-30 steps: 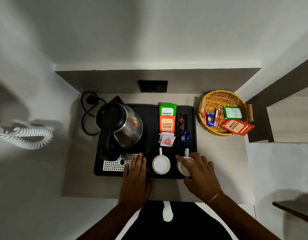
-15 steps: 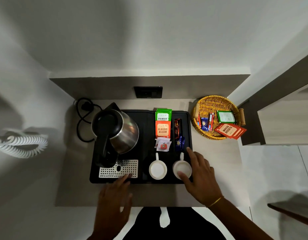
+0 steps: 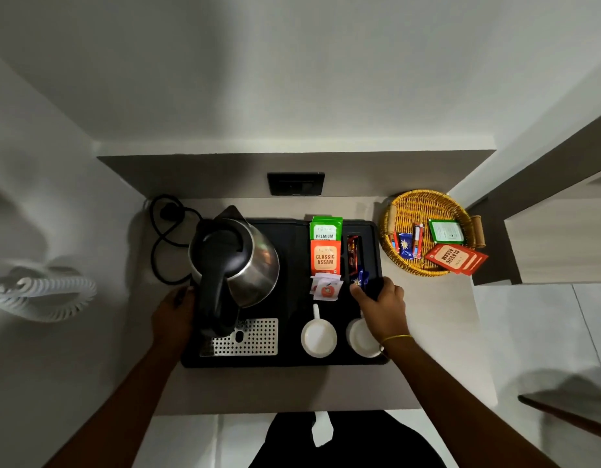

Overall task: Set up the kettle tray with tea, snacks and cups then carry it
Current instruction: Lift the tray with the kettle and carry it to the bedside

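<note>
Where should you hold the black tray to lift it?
Grip the tray by its two short edges, one of the hands coming in from each side. It is wide, and the heavy kettle sits at its left end, so a two-sided hold should keep it level.

Both forearms extended forward from the lower edge of the view, angled inward. The left hand (image 3: 173, 312) lay palm down with its fingers curled over the left edge of the tray (image 3: 292, 361) — fingertips partly hidden. The right hand (image 3: 382, 300) reached further in, thumb on top of the tray's right rim, fingers wrapped over the edge. A thin gold bangle (image 3: 395, 338) circled the right wrist.
</note>
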